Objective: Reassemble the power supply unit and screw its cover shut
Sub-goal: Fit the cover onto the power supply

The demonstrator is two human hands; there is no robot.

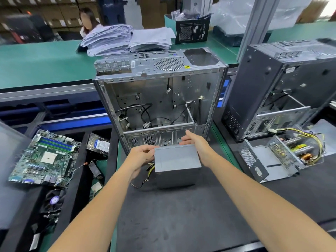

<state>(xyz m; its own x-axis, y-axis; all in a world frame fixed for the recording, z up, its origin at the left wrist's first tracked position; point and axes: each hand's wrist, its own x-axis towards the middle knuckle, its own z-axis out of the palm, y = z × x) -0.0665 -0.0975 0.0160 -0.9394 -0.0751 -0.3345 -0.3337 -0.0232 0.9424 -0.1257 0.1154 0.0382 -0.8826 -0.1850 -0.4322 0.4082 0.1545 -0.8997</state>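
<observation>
Workbench matting point(181, 215), dark and worn, ran across the near part of the view, with a green bench point(36, 60) behind it. On that matting stood an open silver computer case point(160, 99), gutted to a few loose black cables. To its right stood a second, darker case point(283, 88), also open. In front of that one lay an opened power supply point(283, 157), its perforated cover swung aside and its coils and yellow wires exposed. Stacks of paper point(127, 40) sat on the green bench behind the silver case, and a person sat beyond them.

To the left, a motherboard point(45, 157) lay tilted over a dark tray, with a hard drive point(98, 144) just beside it.

At the centre, just in front of the silver case, the grey power supply unit point(177, 164) was held between both hands above the matting, its closed cover facing up and its yellow and black leads point(145, 177) hanging from its left side. The left hand point(141, 155) gripped the unit's left edge, fingers curled round the corner. The right hand point(198, 144) pressed against the far right side, fingers fairly straight along the top rear edge.
</observation>
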